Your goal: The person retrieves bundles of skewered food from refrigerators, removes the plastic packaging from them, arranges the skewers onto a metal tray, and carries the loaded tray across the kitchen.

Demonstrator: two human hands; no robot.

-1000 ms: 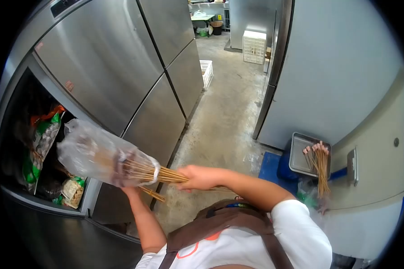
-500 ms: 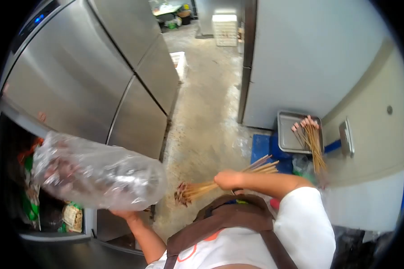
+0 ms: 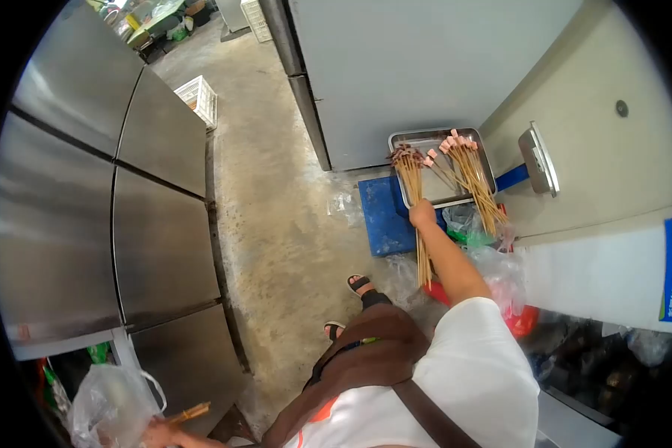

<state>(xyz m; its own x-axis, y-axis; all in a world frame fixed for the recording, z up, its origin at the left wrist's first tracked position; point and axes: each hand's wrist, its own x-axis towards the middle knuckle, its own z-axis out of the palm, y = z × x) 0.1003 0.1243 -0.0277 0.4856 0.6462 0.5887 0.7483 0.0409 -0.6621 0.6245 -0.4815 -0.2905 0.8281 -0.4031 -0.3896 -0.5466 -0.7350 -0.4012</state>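
Note:
My right hand (image 3: 422,214) is closed around a bundle of wooden skewers (image 3: 409,175), with dark reddish meat pieces at their far ends. The meat ends lie over the left side of a metal tray (image 3: 479,200), and the bare sticks point back toward me. In the same tray rest other skewers (image 3: 467,168) tipped with pink cubes, their sticks overhanging the near rim. At the lower left, my left hand (image 3: 160,433) grips a clear plastic bag (image 3: 108,403). A few stick ends (image 3: 190,413) show beside that hand; the bag's contents are hard to make out.
Steel refrigerator doors (image 3: 52,231) line the left, one compartment open at the lower left. Below the tray is a blue platform (image 3: 384,216) of a scale with a display head (image 3: 539,160). Plastic bags (image 3: 496,276) lie right of my arm. A white crate (image 3: 198,101) stands farther back.
My right hand has carried the meat skewers rightward to the tray. My left hand and the plastic bag have dropped toward the lower left. The view has turned right.

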